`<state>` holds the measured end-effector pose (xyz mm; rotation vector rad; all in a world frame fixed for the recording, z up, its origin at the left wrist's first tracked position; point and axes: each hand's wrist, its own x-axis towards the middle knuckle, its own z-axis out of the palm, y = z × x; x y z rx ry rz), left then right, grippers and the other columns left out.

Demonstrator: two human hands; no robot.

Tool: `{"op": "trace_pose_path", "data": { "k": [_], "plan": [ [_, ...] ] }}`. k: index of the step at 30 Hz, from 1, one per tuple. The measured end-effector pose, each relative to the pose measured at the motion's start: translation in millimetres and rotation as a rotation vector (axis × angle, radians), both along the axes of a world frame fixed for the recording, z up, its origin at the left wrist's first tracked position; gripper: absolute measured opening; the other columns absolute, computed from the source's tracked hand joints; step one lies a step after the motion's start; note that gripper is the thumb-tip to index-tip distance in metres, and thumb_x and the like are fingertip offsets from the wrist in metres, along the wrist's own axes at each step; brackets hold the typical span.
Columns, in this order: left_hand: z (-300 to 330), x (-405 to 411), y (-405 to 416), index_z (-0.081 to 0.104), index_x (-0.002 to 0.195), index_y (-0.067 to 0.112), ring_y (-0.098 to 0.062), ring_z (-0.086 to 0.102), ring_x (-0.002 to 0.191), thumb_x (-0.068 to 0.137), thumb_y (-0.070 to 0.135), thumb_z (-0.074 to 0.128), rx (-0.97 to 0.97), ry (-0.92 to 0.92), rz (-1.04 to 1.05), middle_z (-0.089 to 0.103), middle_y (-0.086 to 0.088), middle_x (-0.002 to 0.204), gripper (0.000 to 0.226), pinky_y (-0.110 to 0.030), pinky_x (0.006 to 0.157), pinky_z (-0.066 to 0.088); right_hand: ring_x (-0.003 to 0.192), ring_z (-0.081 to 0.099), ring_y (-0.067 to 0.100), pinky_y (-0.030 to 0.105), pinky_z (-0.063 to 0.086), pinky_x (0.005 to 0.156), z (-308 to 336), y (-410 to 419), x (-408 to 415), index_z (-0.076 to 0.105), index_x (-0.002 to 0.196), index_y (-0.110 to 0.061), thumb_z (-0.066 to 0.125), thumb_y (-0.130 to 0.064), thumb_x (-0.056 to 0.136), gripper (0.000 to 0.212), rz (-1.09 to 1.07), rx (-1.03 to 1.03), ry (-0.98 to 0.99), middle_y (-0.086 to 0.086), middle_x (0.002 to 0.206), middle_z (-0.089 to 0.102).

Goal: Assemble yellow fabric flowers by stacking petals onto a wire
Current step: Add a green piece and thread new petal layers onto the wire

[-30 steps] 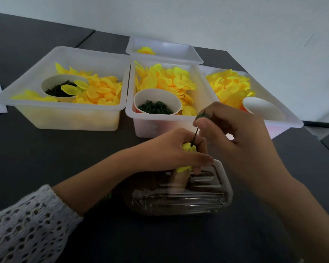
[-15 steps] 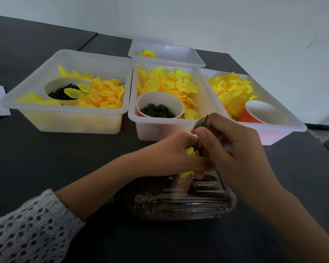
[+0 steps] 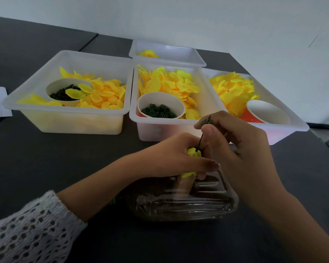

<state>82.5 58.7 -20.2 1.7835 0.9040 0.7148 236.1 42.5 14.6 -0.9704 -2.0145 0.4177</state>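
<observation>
Our left hand (image 3: 171, 154), grip curled round a bunch of yellow petals (image 3: 193, 152); our right hand (image 3: 235, 141), grip pinching a small green ring (image 3: 206, 122) at the top of the thin dark wire (image 3: 200, 140) rising from the petals. Directly below, a clear plastic container (image 3: 182, 200) on the dark desk (image 3: 46, 164). Beyond, three white bins of loose petals, left (image 3: 65, 120), middle (image 3: 160, 130), right (image 3: 285, 130), each holding a paper cup.
</observation>
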Motion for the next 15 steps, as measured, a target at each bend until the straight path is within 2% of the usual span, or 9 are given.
{"op": "trace_pose_path", "data": {
  "k": [4,8,11,15],
  "plan": [
    [1.3,0.3,-0.2,0.067,0.099,0.000,-0.023,0.068,0.093,0.091,0.023,0.068,-0.003,0.015,0.014,0.072,-0.012,0.094,0.025,-0.031,0.088,0.052,0.074,0.059,0.014,0.027,0.047,0.062,1.3,-0.2,-1.8,0.063,0.094,-0.028,0.047,-0.038,0.093,0.019,0.003,-0.007,0.031,-0.014,0.077,0.060],
    [2.4,0.2,-1.4,0.067,0.094,-0.001,-0.022,0.068,0.084,0.092,0.021,0.067,-0.010,0.025,0.012,0.072,-0.010,0.084,0.023,-0.026,0.081,0.047,0.069,0.058,0.014,0.020,0.043,0.057,-0.2,-2.3,-3.9,0.062,0.092,-0.034,0.048,-0.035,0.094,0.014,0.006,-0.001,0.070,-0.015,0.074,0.060],
    [2.6,0.4,-1.5,0.067,0.092,-0.002,-0.019,0.066,0.078,0.092,0.021,0.067,-0.014,0.025,0.004,0.071,-0.008,0.080,0.023,-0.026,0.079,0.047,0.060,0.052,0.013,0.017,0.037,0.053,-0.9,-1.1,-5.0,0.063,0.091,-0.032,0.051,-0.030,0.096,0.013,0.001,-0.019,0.112,-0.013,0.068,0.056],
    [1.6,-0.1,-0.3,0.068,0.092,-0.001,-0.019,0.066,0.077,0.092,0.021,0.067,-0.019,0.024,-0.007,0.071,-0.007,0.078,0.022,-0.029,0.079,0.050,0.062,0.053,0.013,0.014,0.036,0.053,-0.5,1.8,-6.2,0.063,0.090,-0.032,0.051,-0.033,0.095,0.013,-0.027,-0.041,0.091,-0.014,0.069,0.058]
  ]
}}
